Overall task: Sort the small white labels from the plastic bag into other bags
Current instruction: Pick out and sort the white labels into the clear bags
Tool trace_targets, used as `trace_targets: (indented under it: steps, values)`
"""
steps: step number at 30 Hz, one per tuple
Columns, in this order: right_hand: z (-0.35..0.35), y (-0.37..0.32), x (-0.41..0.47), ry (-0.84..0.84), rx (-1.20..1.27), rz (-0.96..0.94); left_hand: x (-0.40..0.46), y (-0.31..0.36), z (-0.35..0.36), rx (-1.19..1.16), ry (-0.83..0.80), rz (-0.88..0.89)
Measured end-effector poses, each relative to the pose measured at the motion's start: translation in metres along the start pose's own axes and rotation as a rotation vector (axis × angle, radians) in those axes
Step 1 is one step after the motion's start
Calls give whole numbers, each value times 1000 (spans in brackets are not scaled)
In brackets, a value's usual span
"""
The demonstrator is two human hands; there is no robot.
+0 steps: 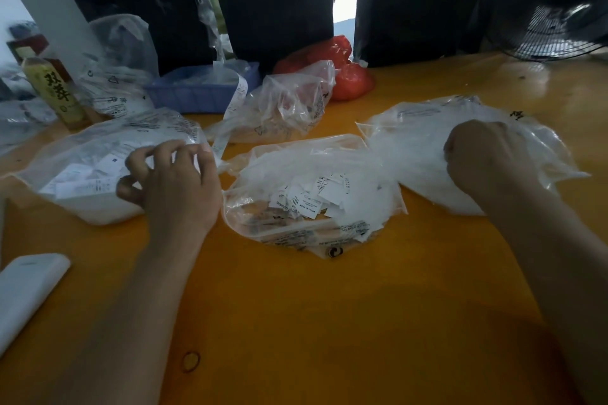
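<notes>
Centrally on the orange table [296, 306] sits an open clear plastic bag [309, 194], and the small white labels [309, 197] lie heaped inside it, between the two hands and touching neither. To its left lies a second bag [75, 174] that also holds white labels; the left hand [171, 181] rests at that bag's open edge, fingers curled with the tips drawn together, and whether they pinch a label or the plastic cannot be told. To the right lies a third bag [424, 148], whitish and full. The right hand [487, 154] is over it with its back to the camera and its fingers curled under out of sight, so what it grips, if anything, cannot be told.

Behind the middle bag stands a crumpled clear bag [289, 102], with a red bag [342, 69] behind that. A blue tray [197, 92] and a yellow bottle [52, 89] stand toward the far left. A white flat object [26, 293] lies at the near left edge, and a black fan [552, 26] stands at the far right.
</notes>
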State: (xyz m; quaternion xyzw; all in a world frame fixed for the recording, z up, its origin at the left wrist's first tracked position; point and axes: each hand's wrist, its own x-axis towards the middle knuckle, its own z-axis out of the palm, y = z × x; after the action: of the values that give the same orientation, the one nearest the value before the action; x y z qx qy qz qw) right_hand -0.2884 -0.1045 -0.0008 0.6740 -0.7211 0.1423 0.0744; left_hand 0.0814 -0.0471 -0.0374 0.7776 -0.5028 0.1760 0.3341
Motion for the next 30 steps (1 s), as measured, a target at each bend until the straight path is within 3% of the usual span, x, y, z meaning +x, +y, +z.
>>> trace_targets:
  steps: [4,7,9,12,15,19,23,30]
  values:
    - [-7,-8,-6,175,146,-77,-12,20,-4,-226,-18,129]
    - [-14,-24,-18,330,468,-161,-24,40,-9,-492,-105,230]
    - [-16,-39,-28,226,821,-196,-35,52,-11,-707,-269,227]
    - [-13,-62,-45,-145,1331,-195,-47,65,-11,-942,-622,136]
    - [1,-77,-55,-292,1327,-276,-54,74,-10,-1085,-774,44]
    - [12,-87,-61,-369,1251,-350,-54,73,-8,-1243,-750,-117]
    - [16,-87,-61,-473,1320,-352,-50,72,-9,-1448,-867,-282]
    - [23,-89,-60,-643,1488,-209,-51,70,-5,-1421,-736,-417]
